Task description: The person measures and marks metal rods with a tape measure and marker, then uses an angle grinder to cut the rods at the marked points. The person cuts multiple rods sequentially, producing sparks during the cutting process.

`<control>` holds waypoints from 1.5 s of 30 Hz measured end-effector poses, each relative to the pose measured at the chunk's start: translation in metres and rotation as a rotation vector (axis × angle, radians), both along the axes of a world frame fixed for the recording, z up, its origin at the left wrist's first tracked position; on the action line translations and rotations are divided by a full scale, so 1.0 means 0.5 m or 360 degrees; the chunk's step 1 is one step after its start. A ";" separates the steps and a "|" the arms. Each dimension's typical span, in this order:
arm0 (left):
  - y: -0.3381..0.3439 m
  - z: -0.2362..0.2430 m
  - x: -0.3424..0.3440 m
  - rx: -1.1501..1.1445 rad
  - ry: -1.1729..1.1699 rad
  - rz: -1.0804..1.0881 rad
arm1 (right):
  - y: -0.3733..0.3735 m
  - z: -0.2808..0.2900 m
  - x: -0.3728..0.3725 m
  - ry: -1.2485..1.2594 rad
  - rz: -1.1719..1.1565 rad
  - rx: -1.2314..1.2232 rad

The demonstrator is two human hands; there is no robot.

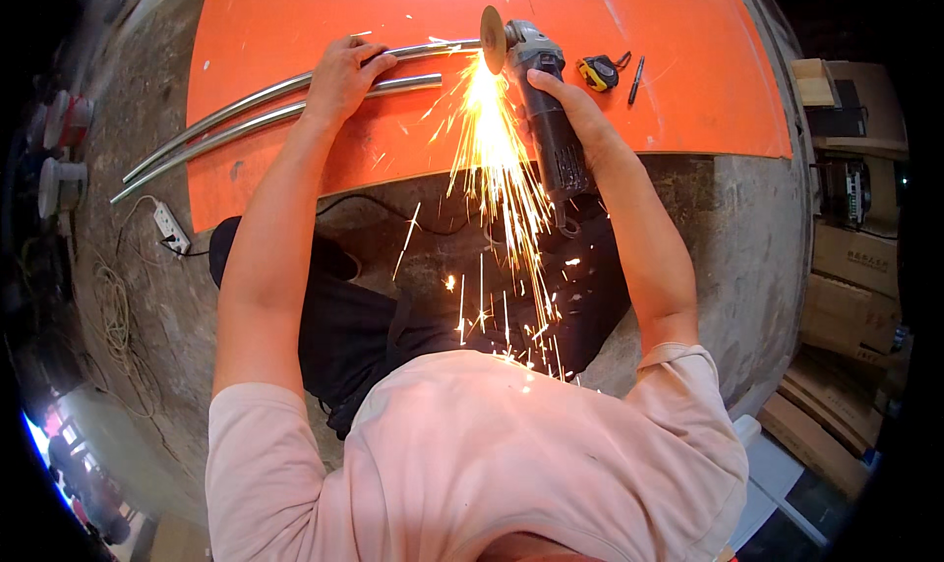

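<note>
My right hand [570, 105] is wrapped around the dark body of an angle grinder [556, 144], thumb along its top. The grinder's thin disc [493, 39] stands upright against the right end of a shiny metal tube [246, 103]. Bright sparks [492, 139] spray from that contact toward my lap. Further left, my left hand [341, 78] grips this tube, its fingers over the far side and its thumb stretched to the right. A second metal tube [236, 132] lies alongside on the near side, passing by my left wrist, its right end apart from the disc.
The tubes rest on an orange board [678, 60], overhanging its left edge. A yellow-black tape measure [598, 72] and a pen [636, 80] lie right of the grinder. A white power strip [171, 228] and coiled cord [116, 311] are on the floor. Cardboard boxes [851, 262] stand at right.
</note>
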State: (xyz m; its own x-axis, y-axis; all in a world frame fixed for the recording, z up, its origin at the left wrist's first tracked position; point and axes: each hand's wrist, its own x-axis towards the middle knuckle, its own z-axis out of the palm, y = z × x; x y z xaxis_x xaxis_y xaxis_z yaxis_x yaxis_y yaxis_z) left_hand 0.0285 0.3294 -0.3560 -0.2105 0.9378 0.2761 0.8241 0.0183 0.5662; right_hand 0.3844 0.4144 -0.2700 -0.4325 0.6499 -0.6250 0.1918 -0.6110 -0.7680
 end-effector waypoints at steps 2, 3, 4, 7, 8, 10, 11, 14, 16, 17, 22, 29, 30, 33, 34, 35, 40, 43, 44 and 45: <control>0.004 0.000 0.002 -0.0074 -0.0060 0.0012 | 0.002 -0.003 0.004 -0.0001 0.0027 0.0040; 0.006 0.003 0.004 -0.0109 -0.0092 0.0017 | 0.005 -0.009 0.007 0.0010 0.0045 0.0027; 0.007 0.001 0.004 -0.0092 -0.0081 0.0005 | 0.009 -0.018 0.012 0.0021 0.0064 0.0014; 0.007 0.000 -0.002 -0.0067 -0.0020 -0.0011 | 0.008 -0.007 0.006 -0.0030 0.0093 -0.0005; 0.006 0.004 -0.002 -0.0079 0.0017 -0.0016 | 0.005 -0.001 0.003 -0.0061 0.0093 -0.0010; 0.008 0.008 -0.001 -0.0103 -0.0021 -0.0013 | 0.001 0.009 0.000 -0.0007 0.0083 -0.0003; 0.011 0.007 0.000 -0.0118 -0.0094 -0.0008 | 0.000 0.011 0.000 0.0022 0.0076 -0.0003; 0.011 0.008 0.003 -0.0104 -0.0191 0.0012 | 0.008 -0.003 0.000 -0.0023 0.0027 0.0024; 0.012 0.010 0.002 -0.0065 -0.0208 0.0015 | 0.008 0.001 -0.006 -0.0007 0.0004 0.0045; 0.013 0.007 0.000 -0.0045 -0.0214 0.0013 | 0.007 0.003 -0.010 0.0000 -0.0006 0.0053; 0.018 0.001 -0.005 0.0023 -0.0120 0.0003 | 0.025 -0.004 -0.017 -0.0008 -0.0001 0.0025; 0.028 0.004 -0.012 -0.0047 -0.0135 0.0006 | 0.028 -0.012 -0.018 0.0036 0.0008 0.0010; 0.028 0.002 -0.014 -0.0049 -0.0129 0.0006 | 0.027 -0.006 -0.019 0.0001 0.0048 0.0018; 0.031 -0.005 -0.015 -0.0042 -0.0073 0.0059 | 0.027 0.008 -0.021 -0.0047 0.0102 0.0044; 0.032 -0.008 -0.016 0.0000 -0.0101 0.0069 | 0.030 -0.004 -0.021 -0.0027 0.0079 0.0054; 0.032 -0.008 -0.014 0.0041 -0.0130 0.0077 | 0.030 -0.009 -0.022 -0.0008 0.0055 0.0063; 0.028 0.009 -0.015 -0.0009 -0.0209 0.0023 | 0.019 0.003 -0.029 0.0033 0.0027 0.0024; 0.035 0.004 -0.022 -0.0024 -0.0214 0.0009 | 0.034 -0.003 -0.029 -0.0007 0.0037 0.0061; 0.039 0.000 -0.026 -0.0007 -0.0184 0.0003 | 0.036 0.001 -0.033 -0.0019 0.0044 0.0062; 0.041 -0.004 -0.030 0.0010 -0.0154 -0.0002 | 0.033 0.006 -0.037 -0.0018 0.0009 0.0068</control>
